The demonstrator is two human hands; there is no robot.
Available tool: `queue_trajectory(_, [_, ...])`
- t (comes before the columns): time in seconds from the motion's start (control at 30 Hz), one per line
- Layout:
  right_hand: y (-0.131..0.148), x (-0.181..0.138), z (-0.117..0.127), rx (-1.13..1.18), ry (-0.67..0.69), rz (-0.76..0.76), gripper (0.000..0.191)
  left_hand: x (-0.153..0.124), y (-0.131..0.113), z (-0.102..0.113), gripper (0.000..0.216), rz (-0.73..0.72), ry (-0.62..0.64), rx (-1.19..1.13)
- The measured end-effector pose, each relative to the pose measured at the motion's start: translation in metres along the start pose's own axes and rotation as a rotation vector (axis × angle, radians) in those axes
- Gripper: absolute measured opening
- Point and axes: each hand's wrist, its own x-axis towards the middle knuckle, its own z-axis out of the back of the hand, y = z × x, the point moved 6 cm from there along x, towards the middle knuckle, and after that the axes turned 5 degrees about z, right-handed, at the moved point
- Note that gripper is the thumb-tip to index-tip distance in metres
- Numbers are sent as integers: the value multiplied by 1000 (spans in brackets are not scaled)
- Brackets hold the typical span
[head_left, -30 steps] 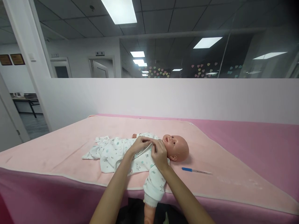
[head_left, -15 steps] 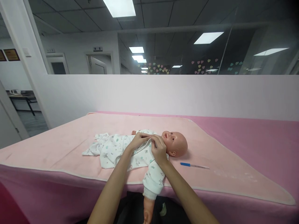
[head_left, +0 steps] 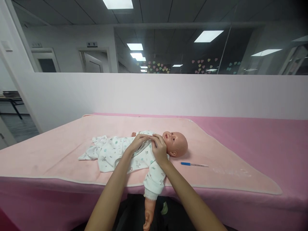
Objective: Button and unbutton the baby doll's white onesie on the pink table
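Note:
A baby doll point(head_left: 179, 144) lies on its back, head to the right, dressed in a white patterned romper point(head_left: 108, 158). One doll arm point(head_left: 149, 208) hangs over the near table edge toward me. My left hand point(head_left: 139, 141) is closed on the romper's front edge at the chest. Close beside it, my right hand point(head_left: 158, 147) pinches the same front edge just below the doll's chin. The fingertips of both hands nearly meet. Whatever fastening lies between them is hidden by the fingers.
A pale pink blanket point(head_left: 60, 138) covers much of the darker pink table cover point(head_left: 260, 141). To the right of the doll's head lies a blue-capped pen point(head_left: 192, 164). A white half wall point(head_left: 168, 93) with glass above it stands behind the table.
My view has shifted slightly, so the scene sits a little further left and higher. Both hands stay at the romper's chest, their fingers slightly rearranged.

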Motion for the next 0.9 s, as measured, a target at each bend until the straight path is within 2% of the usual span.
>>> queue_trajectory(0.13, [-2, -2, -1, -14, -7, 3, 22, -1, -1, -4, 28, -2, 107, -42])
queue_trajectory(0.37, [-2, -1, -1, 3, 22, -12, 23, -2, -2, -6, 29, -2, 148, -15])
queue_trajectory(0.63, [1, 0, -2, -20, 47, -20, 23, 3, 10, -1, 24, -27, 36, 52])
queue_trajectory(0.9, [1, 0, -1, -28, 28, -5, 25, 5, 12, 1, 22, -28, -1, 128])
